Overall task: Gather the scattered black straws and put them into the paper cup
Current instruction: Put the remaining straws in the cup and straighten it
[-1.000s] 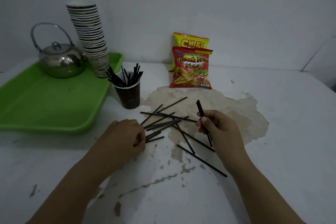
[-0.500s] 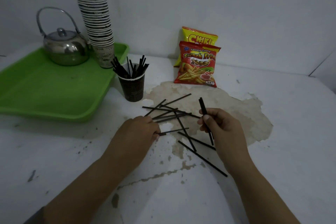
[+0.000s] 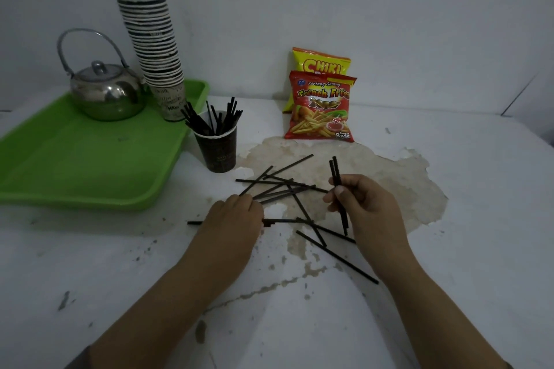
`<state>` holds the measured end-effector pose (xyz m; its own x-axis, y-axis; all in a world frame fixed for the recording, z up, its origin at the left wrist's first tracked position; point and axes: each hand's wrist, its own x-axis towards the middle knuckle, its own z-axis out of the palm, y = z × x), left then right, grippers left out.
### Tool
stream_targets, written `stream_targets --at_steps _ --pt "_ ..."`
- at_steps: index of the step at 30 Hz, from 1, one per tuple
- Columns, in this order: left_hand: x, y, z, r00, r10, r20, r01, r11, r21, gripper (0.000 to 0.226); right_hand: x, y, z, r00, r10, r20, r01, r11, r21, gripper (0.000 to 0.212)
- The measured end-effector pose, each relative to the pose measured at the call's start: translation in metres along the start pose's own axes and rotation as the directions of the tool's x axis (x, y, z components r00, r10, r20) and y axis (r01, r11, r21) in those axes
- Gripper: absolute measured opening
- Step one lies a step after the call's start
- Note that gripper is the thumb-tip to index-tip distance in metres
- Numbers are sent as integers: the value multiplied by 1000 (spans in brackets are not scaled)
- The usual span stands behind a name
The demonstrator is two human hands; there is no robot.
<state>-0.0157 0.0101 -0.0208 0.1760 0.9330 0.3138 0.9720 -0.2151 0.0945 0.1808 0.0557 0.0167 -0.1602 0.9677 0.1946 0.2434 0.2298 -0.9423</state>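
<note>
White table (image 3: 449,219), surface rough and flaking, big tan patch of peeled paint in the middle plus dark specks and a crack line running near-left. Thin, straight black straws (image 3: 278,189) lie crisscrossed on the patch, matte and stiff-looking; one long straw (image 3: 335,260) lies apart at the near right, angled.

Right hand (image 3: 365,207) over the right side of the pile, back turned right, thumb and curled fingers pinching two held straws (image 3: 337,177) that stick up and away from the fist, lower ends poking out below. Left hand (image 3: 233,219) palm down, knuckles up, fingers curled at the near-left edge of the pile, lying over a flat straw (image 3: 281,221) whose ends show on both sides; whether it actually grips that straw, cannot tell.

Dark paper cup (image 3: 217,150), tapered, white rim, stands upright on the table just right of the tray, far-left of the pile, already holding a fanned bunch of cup straws (image 3: 212,120).

Green plastic tray (image 3: 75,165), glossy, rounded rim, at left. On its far part: a shiny round metal kettle (image 3: 105,93) with hoop handle, and a tall leaning cup stack (image 3: 156,51). Against the wall, a red French Fries bag (image 3: 320,108) in front of a yellow Chiki bag (image 3: 320,61), both crinkly foil.
</note>
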Motion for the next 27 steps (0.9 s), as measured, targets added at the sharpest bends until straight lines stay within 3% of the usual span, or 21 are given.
stream_targets --at_steps 6,8,11,14,17,19,23,27 --pt "-3 3 -5 999 8 -45 -12 996 -86 20 -1 -7 -4 997 3 -80 1 999 52 14" --pt "-1 3 -15 992 -80 -95 53 964 -262 19 -1 -13 -6 994 19 -104 -7 992 122 12" --pt "2 5 -48 949 -297 -109 187 806 -562 20 1 -22 -8 987 57 -150 -14 961 275 13" --pt "3 3 -87 873 -421 -246 81 623 -778 25 11 -34 -2 985 78 -157 -15 929 369 15" --pt "13 -5 -121 817 -532 -223 -24 356 -934 22 28 -58 11 994 9 -109 31 932 362 11" --pt "25 -15 -142 790 -574 -215 -89 240 -967 15 40 -79 23 992 -87 -88 111 942 318 10" --pt "51 -46 -168 739 -619 -265 -129 257 -958 13 66 -121 54 961 -265 -78 275 947 167 10" --pt "78 -72 -175 664 -673 -327 -135 323 -937 15 96 -140 86 944 -324 -66 325 946 5 7"
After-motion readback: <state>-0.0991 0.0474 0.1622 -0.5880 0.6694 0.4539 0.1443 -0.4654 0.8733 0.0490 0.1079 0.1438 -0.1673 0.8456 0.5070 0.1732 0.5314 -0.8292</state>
